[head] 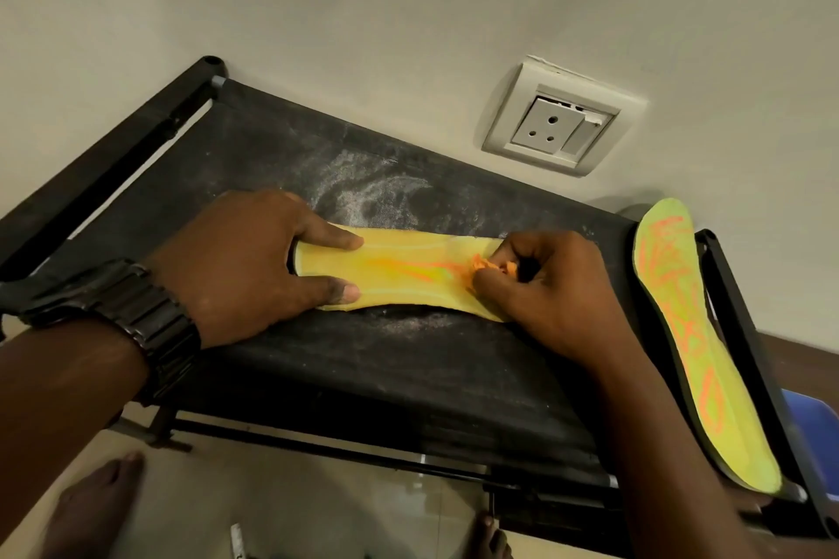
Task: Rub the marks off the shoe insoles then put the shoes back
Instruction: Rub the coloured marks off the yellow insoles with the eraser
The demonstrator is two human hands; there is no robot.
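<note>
One yellow insole (pixel 408 275), orange marks smeared, lies on the rack (pixel 363 377); the second insole (pixel 694 345), heavily scribbled, at its right.

Insole (pixel 408 272) centred on rack (pixel 363 377); second insole (pixel 694 354) apparently on right edge.

Open rack fabric (pixel 363 368) front and back-left; marked insole (pixel 681 331) along right edge, wall (pixel 363 5) directly behind.

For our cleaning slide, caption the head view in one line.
Left hand steadies yellow insole on black rack; right hand rubs its orange marks with an orange wad.
</note>
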